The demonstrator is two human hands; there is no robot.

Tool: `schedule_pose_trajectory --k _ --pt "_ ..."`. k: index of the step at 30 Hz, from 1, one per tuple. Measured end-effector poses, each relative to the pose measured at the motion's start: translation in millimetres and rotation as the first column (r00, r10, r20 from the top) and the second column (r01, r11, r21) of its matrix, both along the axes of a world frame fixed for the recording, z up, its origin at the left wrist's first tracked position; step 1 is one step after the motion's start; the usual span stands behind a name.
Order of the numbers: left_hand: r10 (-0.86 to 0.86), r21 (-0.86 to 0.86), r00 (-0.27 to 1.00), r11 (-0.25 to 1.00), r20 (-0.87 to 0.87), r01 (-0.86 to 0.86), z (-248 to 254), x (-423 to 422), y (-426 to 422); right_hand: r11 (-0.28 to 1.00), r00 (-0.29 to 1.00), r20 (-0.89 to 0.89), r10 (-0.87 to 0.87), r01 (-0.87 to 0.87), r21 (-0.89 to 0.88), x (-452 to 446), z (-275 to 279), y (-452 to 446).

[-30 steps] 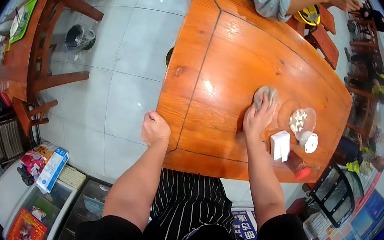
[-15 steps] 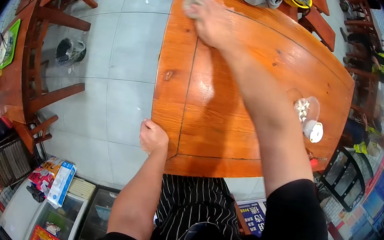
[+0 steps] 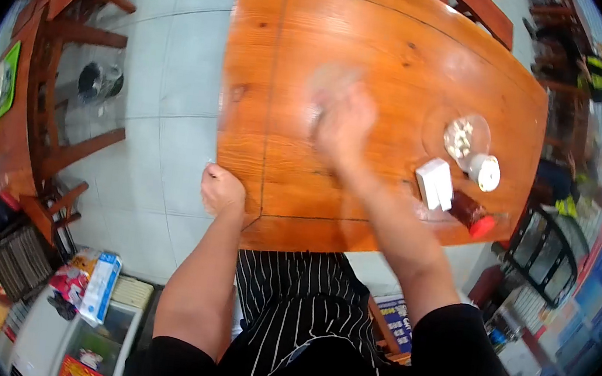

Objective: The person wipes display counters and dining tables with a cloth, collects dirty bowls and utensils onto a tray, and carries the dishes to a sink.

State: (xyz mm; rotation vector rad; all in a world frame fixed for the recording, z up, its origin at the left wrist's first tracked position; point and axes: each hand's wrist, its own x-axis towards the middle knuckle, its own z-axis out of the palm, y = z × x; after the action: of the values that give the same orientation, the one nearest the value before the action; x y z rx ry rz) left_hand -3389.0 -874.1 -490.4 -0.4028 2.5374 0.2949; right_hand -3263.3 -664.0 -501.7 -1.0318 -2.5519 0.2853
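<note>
My right hand (image 3: 347, 123) presses a pale cloth (image 3: 334, 80) flat against the wooden table (image 3: 247, 137), left of its middle. Both the hand and the cloth are blurred by motion. At the table's left edge, my left hand (image 3: 223, 190) is closed in a fist; what it holds, if anything, is hidden. To the right of my right forearm stand a clear bowl (image 3: 468, 136) of white pieces like garlic cloves, a white round container (image 3: 485, 172), a white box-like thing (image 3: 434, 184) and a dark red jar (image 3: 470, 213) with a red lid.
A bin (image 3: 101, 82) stands on the tiled floor to the left, beside another wooden table (image 3: 12, 148) with a green tray (image 3: 7, 80). A glass-topped freezer (image 3: 93, 350) is at the lower left. A black chair (image 3: 548, 249) stands at right; people in bright vests are farther off.
My right hand has drawn the cloth from the far left corner back toward the table's middle. The white box and jar, earlier mostly behind my arm, now show. My view has shifted slightly.
</note>
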Motion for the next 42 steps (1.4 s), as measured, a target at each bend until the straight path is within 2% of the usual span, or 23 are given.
schedule_pose_trajectory --k 2,3,4,5,8,10,12,14,16,19,21,24,26,27,29,31,32,33,34,35,37,41,42 --pt "0.026 0.008 1.0 1.0 -0.01 -0.026 -2.9 5.3 3.2 0.939 0.957 -0.082 0.279 -0.29 -0.183 24.5 16.4 -96.9" --pt "0.025 0.011 0.999 1.0 -0.021 -0.025 2.7 6.7 10.8 0.865 0.895 -0.15 0.421 -0.446 -0.231 65.2 5.5 -136.2" --pt "0.02 0.015 1.0 1.0 -0.023 -0.02 3.7 9.3 15.3 0.728 0.798 -0.13 0.589 -0.594 -0.342 95.4 10.2 -156.1" --pt "0.043 0.001 0.998 0.999 -0.034 -0.043 4.0 10.2 19.0 0.633 0.762 -0.133 0.633 -0.61 -0.477 122.5 17.3 -162.6" --pt "0.067 0.008 0.997 0.998 -0.028 -0.067 11.4 7.7 27.0 0.674 0.786 -0.024 0.618 -0.545 -0.499 170.7 23.7 -142.1" --pt "0.068 0.028 0.998 0.997 -0.012 -0.068 14.6 6.1 25.7 0.764 0.815 0.203 0.542 -0.378 -0.523 171.2 32.6 -115.0" --pt "0.025 0.045 1.0 0.999 0.014 -0.025 15.4 9.1 22.5 0.921 0.931 0.227 0.287 -0.202 -0.333 172.4 29.9 -83.4" --pt "0.031 0.042 1.0 0.999 0.001 -0.031 20.0 9.4 24.6 0.991 0.994 0.091 0.061 -0.05 -0.121 143.7 13.7 -31.1" --pt "0.016 0.038 1.0 0.999 0.012 -0.017 22.9 15.6 29.9 0.988 0.991 0.036 -0.132 0.134 -0.077 109.9 5.9 18.1" --pt "0.024 0.028 1.0 0.999 -0.008 -0.023 24.1 19.5 34.6 0.96 0.959 -0.043 -0.279 0.278 -0.026 58.1 -5.6 69.3" --pt "0.01 0.085 0.999 0.996 -0.039 -0.006 20.4 14.0 26.2 0.955 0.953 -0.062 -0.296 0.294 -0.032 36.9 0.4 75.4" --pt "0.064 0.041 0.998 0.997 0.001 -0.064 23.2 18.7 28.4 0.955 0.955 -0.002 -0.295 0.295 -0.035 41.7 1.7 61.7" --pt "0.049 0.098 0.998 0.994 -0.037 -0.046 -0.4 25.5 35.0 0.993 0.999 0.023 0.035 -0.032 -0.117 76.1 -8.5 28.9" --pt "0.034 0.138 0.997 0.99 -0.064 -0.025 -10.7 29.0 35.6 0.99 0.999 0.026 0.027 -0.023 -0.142 95.6 -10.6 12.4" --pt "-0.006 0.084 1.0 0.996 0.001 0.006 -8.8 27.9 26.0 0.987 0.999 0.026 -0.019 0.023 -0.161 137.1 10.0 -29.0" --pt "-0.272 0.168 0.951 0.941 -0.143 0.295 -28.5 14.0 -12.0 0.979 0.995 -0.015 -0.095 0.091 -0.183 145.4 63.9 -47.2" --pt "-0.28 0.059 0.944 0.954 -0.172 0.294 3.8 9.3 -2.6 0.976 0.986 0.038 -0.162 0.166 -0.142 157.6 68.7 -61.0" --pt "-0.382 0.031 0.895 0.916 -0.229 0.399 8.7 13.5 -19.7 0.966 0.969 0.091 -0.23 0.239 -0.101 170.0 72.7 -74.8" --pt "-0.041 0.171 0.992 0.983 -0.123 0.061 45.6 13.7 -9.3 0.95 0.944 0.143 -0.297 0.308 -0.059 183.0 75.8 -88.7" --pt "-0.001 0.159 0.992 0.987 -0.126 0.021 53.5 6.2 5.6 0.958 0.956 0.079 -0.283 0.286 -0.019 169.1 73.7 -62.3" --pt "0.02 0.135 0.993 0.991 -0.116 -0.004 62.4 5.8 5.1 0.925 0.92 0.129 -0.371 0.378 -0.033 162.7 72.0 -45.3" --pt "0.07 0.115 0.993 0.992 -0.09 -0.059 73.5 10.4 -3.3 0.931 0.928 0.094 -0.361 0.365 -0.028 133.9 73.0 29.5" --pt "0.072 0.122 0.992 0.991 -0.102 -0.059 75.7 10.3 -4.4 0.899 0.897 0.117 -0.426 0.434 -0.059 122.8 67.2 42.7"
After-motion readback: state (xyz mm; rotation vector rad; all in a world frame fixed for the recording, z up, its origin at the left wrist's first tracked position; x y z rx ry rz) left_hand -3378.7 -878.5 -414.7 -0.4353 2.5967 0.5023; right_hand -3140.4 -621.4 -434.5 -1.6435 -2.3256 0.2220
